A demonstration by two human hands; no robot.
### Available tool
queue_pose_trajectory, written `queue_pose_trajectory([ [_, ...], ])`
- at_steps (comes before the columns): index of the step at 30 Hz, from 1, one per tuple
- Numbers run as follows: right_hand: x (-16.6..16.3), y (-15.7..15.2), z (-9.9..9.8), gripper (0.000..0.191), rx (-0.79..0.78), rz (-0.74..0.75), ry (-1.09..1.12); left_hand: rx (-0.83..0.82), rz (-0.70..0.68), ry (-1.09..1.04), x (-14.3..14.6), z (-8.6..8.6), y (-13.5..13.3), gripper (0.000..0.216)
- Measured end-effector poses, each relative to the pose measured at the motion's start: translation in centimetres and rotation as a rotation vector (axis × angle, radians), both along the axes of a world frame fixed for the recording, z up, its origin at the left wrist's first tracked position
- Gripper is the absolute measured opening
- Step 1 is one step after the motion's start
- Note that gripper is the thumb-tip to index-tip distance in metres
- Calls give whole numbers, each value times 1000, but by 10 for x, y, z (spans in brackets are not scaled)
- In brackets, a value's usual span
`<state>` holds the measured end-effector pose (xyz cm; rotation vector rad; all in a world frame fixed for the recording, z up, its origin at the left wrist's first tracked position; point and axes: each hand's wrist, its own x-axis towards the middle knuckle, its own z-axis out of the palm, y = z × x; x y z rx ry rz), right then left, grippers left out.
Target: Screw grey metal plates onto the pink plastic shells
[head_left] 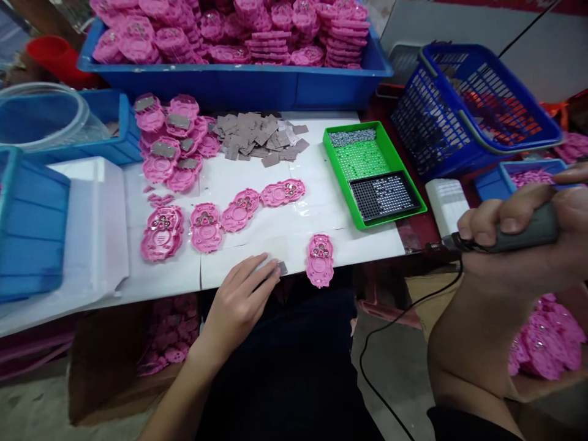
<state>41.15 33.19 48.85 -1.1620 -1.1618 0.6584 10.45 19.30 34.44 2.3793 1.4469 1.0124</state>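
My left hand [241, 291] is at the table's front edge, its fingers closed on a small grey metal plate [282, 267] that pokes out past the fingertips. To its right lies a pink plastic casing [320, 260] with shiny round metal contacts. My right hand [514, 229], raised at the right, is wrapped round a dark electric screwdriver [519, 233] whose tip points left and whose black cord [395, 321] hangs down. Three more pink casings [240, 210] form a slanting row beyond my left hand, with a small stack of them [162, 233] farther left.
Loose metal plates [257, 136] are heaped at the back. A green tray [358, 159] holds small screws and a black perforated plate [384, 195]. Behind stands a blue bin [229, 86] of pink casings; a blue basket [478, 110] is at right, with blue bins [32, 226] at left.
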Motion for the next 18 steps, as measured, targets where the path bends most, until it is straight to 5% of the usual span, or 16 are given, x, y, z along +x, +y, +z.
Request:
queue_pose_trajectory([
  [7,-10,-12,-6,33,147,75,47,-168,84,-231,4,11,11,26],
  [12,-27,-12,-3,17,101,128,80,-145,-55,-317,33,27,41,25],
  [18,-30,-8,1,21,70,143,58,-153,-189,-294,56,24,72,22],
])
